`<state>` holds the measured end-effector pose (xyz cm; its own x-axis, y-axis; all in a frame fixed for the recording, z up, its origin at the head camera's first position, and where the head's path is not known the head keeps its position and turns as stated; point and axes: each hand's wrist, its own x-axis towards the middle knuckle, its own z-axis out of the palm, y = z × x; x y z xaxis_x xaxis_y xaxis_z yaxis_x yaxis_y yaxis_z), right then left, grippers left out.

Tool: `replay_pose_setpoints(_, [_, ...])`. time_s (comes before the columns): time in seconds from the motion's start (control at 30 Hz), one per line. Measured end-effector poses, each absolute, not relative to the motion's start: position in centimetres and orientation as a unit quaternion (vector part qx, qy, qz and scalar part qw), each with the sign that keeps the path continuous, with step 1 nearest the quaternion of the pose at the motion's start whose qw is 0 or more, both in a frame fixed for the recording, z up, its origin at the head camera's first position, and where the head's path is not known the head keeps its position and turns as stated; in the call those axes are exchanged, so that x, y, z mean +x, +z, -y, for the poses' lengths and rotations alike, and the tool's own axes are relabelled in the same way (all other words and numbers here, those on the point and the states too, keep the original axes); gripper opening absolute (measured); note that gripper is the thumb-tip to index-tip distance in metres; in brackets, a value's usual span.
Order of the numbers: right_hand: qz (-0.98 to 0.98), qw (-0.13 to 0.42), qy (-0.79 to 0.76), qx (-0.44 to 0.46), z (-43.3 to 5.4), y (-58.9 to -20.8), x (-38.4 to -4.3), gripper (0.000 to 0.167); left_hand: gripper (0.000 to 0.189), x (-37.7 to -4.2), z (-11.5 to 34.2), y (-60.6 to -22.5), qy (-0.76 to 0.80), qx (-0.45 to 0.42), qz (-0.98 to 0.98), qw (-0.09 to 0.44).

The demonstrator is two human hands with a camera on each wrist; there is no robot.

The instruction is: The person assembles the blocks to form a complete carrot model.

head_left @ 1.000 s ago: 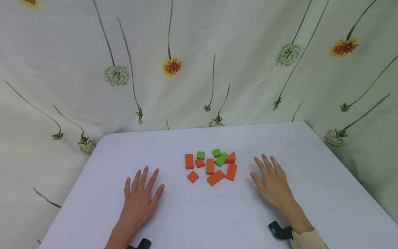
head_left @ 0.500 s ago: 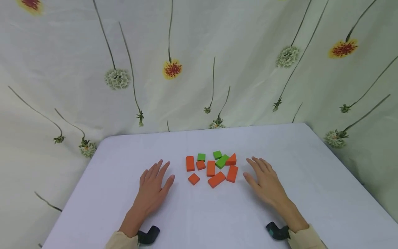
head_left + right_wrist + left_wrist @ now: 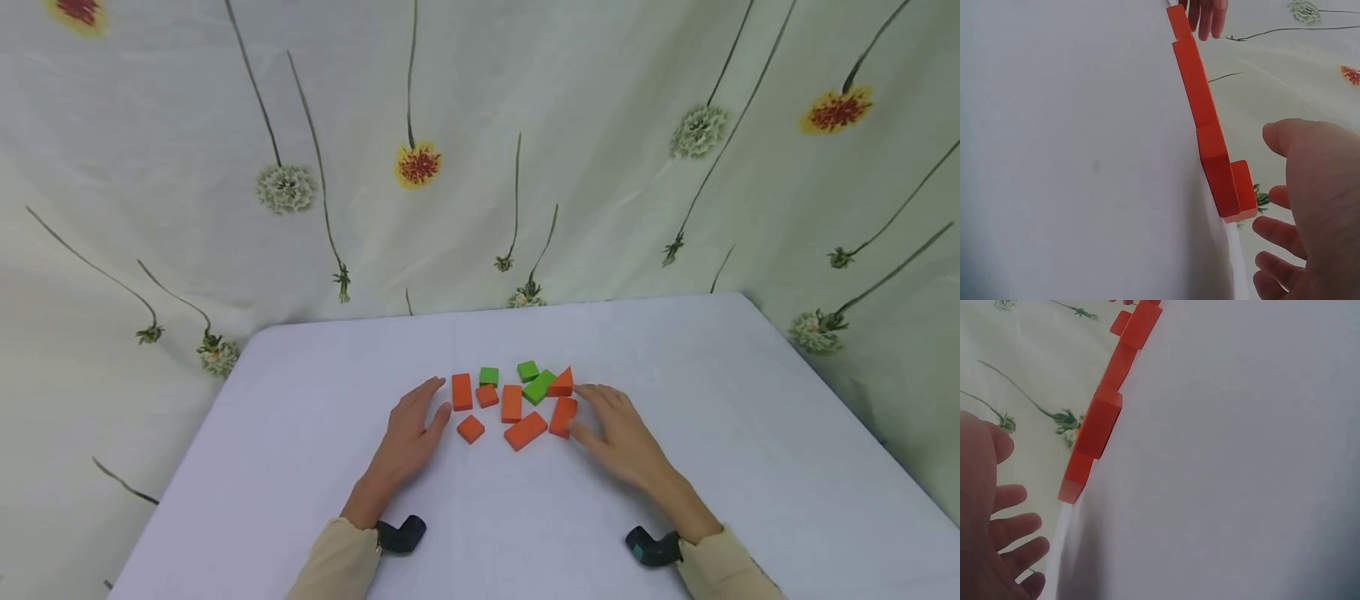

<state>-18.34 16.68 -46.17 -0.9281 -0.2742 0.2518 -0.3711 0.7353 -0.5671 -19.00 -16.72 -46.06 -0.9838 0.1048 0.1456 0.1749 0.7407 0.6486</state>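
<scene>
My left hand (image 3: pixel 408 435) hovers at the left side of a group of toy blocks, fingers relaxed and nothing held. Its fingertips are close to an upright-lying orange rectangular block (image 3: pixel 462 392) and an orange cube-like block (image 3: pixel 471 429). At the group's right side is my right hand (image 3: pixel 621 435), also holding nothing. Its thumb overlaps the edge of an orange rectangular block (image 3: pixel 562 415), and its fingertips are beside an orange triangular block (image 3: pixel 561 384). Both wrist views show spread, loosely bent fingers (image 3: pixel 1019 531) beside a row of orange blocks (image 3: pixel 1200 94).
Between the hands lie more orange blocks (image 3: pixel 526 431) and several green ones (image 3: pixel 539 387). All are on a white-covered table (image 3: pixel 480 517). A flower-patterned cloth (image 3: pixel 600 167) hangs behind the table. Each wrist wears a black device (image 3: pixel 401 534).
My left hand has moved right and forward, and my right hand has moved left, both closing in on the blocks. The blocks keep their arrangement.
</scene>
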Motion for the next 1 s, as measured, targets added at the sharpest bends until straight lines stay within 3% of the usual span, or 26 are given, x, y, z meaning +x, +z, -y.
replay_pose_setpoints(0.27, [0.930,0.060,0.321,0.169,-16.4,-47.9,-19.1,0.060,0.055,-20.6,16.1,-47.3,-0.357,-0.093,0.928,0.057])
replay_pose_setpoints(0.63, [0.925,0.100,0.311,0.195,-16.0,-48.5,-19.2,0.060,0.059,-21.4,16.3,-47.7,-0.280,-0.122,0.947,0.095])
replay_pose_setpoints(1.0, [0.927,0.103,0.313,0.178,-16.2,-48.5,-19.3,0.061,0.056,-21.5,16.5,-48.0,-0.349,-0.111,0.925,0.100])
